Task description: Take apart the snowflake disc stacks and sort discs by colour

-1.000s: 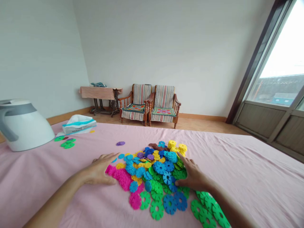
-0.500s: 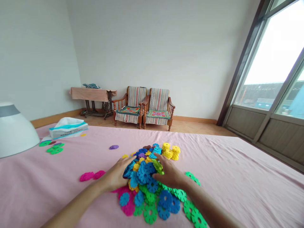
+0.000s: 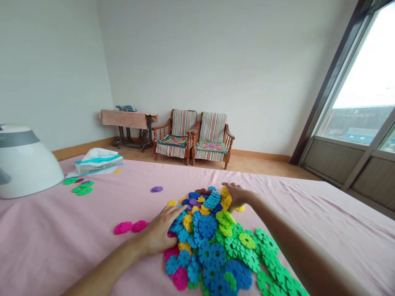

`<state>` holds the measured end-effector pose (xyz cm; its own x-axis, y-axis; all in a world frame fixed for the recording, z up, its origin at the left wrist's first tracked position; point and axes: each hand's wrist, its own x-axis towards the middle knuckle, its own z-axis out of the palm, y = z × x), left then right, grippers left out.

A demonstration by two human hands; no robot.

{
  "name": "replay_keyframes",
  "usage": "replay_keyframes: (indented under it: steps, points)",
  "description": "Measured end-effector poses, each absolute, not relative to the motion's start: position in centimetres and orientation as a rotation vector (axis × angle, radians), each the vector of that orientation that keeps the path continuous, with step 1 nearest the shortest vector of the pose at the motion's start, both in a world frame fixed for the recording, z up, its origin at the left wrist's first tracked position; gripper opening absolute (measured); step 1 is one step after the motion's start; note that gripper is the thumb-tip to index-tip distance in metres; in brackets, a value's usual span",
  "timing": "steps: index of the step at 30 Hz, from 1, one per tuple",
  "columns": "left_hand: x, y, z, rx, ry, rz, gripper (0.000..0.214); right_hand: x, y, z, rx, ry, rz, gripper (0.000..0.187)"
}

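A heap of interlocking plastic snowflake discs (image 3: 206,234) is spread across a pink-sheeted bed (image 3: 311,213), nearer the foot of the view than the far edge of the bed. Blue discs are massed through the middle, green ones are banked on the near right, yellow ones are gathered along the far side, and magenta ones are partly covered at the near left.

The left hand (image 3: 160,232) is laid against the left flank of the heap, with its fingers (image 3: 177,209) extended, slightly spread and resting on blue discs; no disc is seen to be pinched. The right hand (image 3: 236,195) is placed at the far side of the heap, with its fingers (image 3: 226,187) curved downward over the yellow discs. Whether a disc is held beneath them cannot be told.

Two magenta discs (image 3: 131,227) lie apart, just left of the heap, and a purple disc (image 3: 156,189) lies alone beyond it. Near the far left corner of the bed, a small cluster of green discs (image 3: 82,187) is placed just in front of a tissue box (image 3: 98,163). A white-and-grey plastic appliance (image 3: 24,164) stands to its left. Two striped wooden armchairs (image 3: 194,137) and a treadle sewing table (image 3: 129,119) are seen against the far wall.
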<state>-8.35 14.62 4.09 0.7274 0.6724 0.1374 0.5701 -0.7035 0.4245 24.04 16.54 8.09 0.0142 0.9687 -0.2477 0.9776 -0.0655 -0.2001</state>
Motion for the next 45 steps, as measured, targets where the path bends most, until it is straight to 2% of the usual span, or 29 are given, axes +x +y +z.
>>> replay_keyframes:
  steps: [3, 8, 13, 18, 22, 27, 32, 37, 40, 43, 45]
  points:
    - [-8.4, 14.5, 4.2, 2.568, 0.956, 0.417, 0.080, 23.8, 17.2, 8.1, 2.138, 2.092, -0.576, 0.128]
    - [-8.3, 14.5, 4.3, 2.569, 0.929, 0.434, 0.080, 23.6, 16.9, 8.9, 2.080, 2.091, -0.612, 0.104]
    - [-8.4, 14.7, 4.0, 2.581, 0.906, 0.436, 0.081, 22.8, 16.3, 9.0, 2.116, 2.087, -0.582, 0.095]
    - [-8.5, 14.8, 3.8, 2.584, 0.901, 0.457, 0.088, 22.1, 16.0, 8.1, 2.241, 2.100, -0.574, 0.067]
    - [-8.5, 14.9, 3.6, 2.592, 0.881, 0.481, 0.085, 22.4, 15.1, 7.6, 2.360, 2.158, -0.606, 0.050]
    - [-8.6, 15.2, 3.0, 2.597, 0.856, 0.515, 0.081, 23.2, 13.2, 9.0, 2.483, 2.167, -0.863, 0.030]
    - [-8.5, 15.2, 3.1, 2.604, 0.839, 0.515, 0.085, 21.3, 12.1, 10.9, 2.497, 2.258, -1.174, 0.033]
    - [-8.4, 15.1, 3.4, 2.605, 0.855, 0.502, 0.091, 17.6, 11.6, 11.1, 2.424, 2.390, -1.322, 0.040]
    - [-8.5, 15.2, 3.1, 2.611, 0.863, 0.527, 0.091, 15.6, 11.3, 10.6, 2.390, 2.545, -1.181, 0.041]
    - [-8.6, 15.3, 2.8, 2.602, 0.836, 0.574, 0.091, 14.2, 10.9, 10.3, 2.304, 2.731, -0.891, 0.036]
    - [-8.6, 15.3, 2.8, 2.599, 0.807, 0.590, 0.091, 13.8, 10.6, 10.1, 2.229, 2.775, -0.825, 0.031]
